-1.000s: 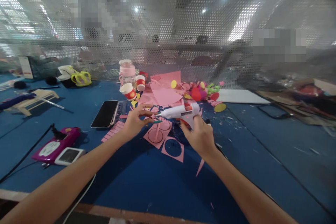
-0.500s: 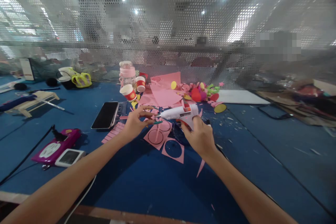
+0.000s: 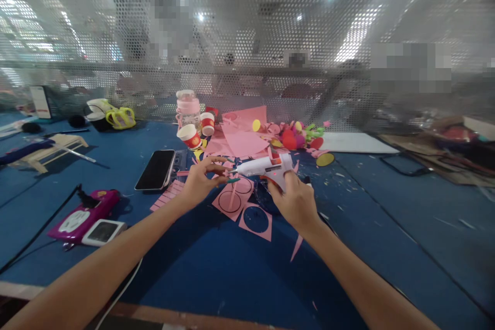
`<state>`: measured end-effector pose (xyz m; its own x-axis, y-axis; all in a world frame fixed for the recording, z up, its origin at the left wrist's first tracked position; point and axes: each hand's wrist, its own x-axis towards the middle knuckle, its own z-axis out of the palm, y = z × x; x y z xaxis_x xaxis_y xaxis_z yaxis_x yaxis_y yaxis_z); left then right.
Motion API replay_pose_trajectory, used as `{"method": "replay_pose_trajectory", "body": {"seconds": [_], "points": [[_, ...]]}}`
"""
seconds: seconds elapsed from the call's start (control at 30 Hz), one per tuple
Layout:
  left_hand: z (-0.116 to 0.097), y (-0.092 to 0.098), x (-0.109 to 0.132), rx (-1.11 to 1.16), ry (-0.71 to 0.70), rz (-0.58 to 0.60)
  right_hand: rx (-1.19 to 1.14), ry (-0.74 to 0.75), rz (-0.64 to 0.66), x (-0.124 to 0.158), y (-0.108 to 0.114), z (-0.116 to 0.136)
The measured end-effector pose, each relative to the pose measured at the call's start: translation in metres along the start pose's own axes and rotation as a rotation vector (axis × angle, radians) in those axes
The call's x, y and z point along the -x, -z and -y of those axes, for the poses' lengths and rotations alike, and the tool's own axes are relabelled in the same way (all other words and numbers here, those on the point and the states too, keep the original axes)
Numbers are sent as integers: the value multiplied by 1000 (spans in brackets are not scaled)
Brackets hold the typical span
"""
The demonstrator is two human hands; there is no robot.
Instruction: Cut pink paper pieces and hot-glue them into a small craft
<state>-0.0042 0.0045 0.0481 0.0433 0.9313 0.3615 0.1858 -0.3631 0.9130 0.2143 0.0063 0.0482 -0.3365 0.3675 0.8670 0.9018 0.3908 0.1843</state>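
Observation:
A white hot glue gun (image 3: 259,166) with orange parts is gripped in my right hand (image 3: 297,198), its nozzle pointing left. My left hand (image 3: 203,180) meets the nozzle tip with its fingers drawn together in a pinch. Small teal bits and a pinkish bit show at those fingertips, too small to name. Below the nozzle lies a pink paper sheet (image 3: 220,205) with black circles drawn on it. Beside it is a pink square (image 3: 247,228) with a round hole cut out. Striped pink paper (image 3: 167,196) lies left of my left hand.
A phone (image 3: 155,170), two paper cups (image 3: 188,136) and a pink-lidded bottle (image 3: 188,106) stand left of a pile of pink sheets (image 3: 245,142). Colourful cut pieces (image 3: 290,139) lie behind the gun. A purple power strip (image 3: 83,216) with a cord is at left; perforated metal panel (image 3: 247,26) behind.
Hardly anything differs. Both hands keep their places, with the glue gun's nozzle still at my left fingertips; the whole view has shifted very slightly.

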Motion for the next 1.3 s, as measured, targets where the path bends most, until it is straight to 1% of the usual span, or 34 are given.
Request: {"method": "replay_pose_trajectory", "body": {"seconds": [0.33, 0.47, 0.63, 0.9, 1.17, 1.3], "points": [[2, 0, 0, 30, 13, 4, -13, -22, 45, 1, -1, -1], [0, 1, 1, 32, 15, 6, -23, -24, 34, 1, -1, -1], [-1, 0, 1, 55, 15, -2, -14, -34, 55, 2, 0, -1], [-2, 0, 1, 37, 3, 7, -36, -25, 18, 1, 0, -1], [-2, 0, 0, 13, -3, -2, 23, -31, 64, 2, -1, -2], [-2, 0, 1, 27, 8, -2, 9, -14, 40, 2, -1, -2]]}}
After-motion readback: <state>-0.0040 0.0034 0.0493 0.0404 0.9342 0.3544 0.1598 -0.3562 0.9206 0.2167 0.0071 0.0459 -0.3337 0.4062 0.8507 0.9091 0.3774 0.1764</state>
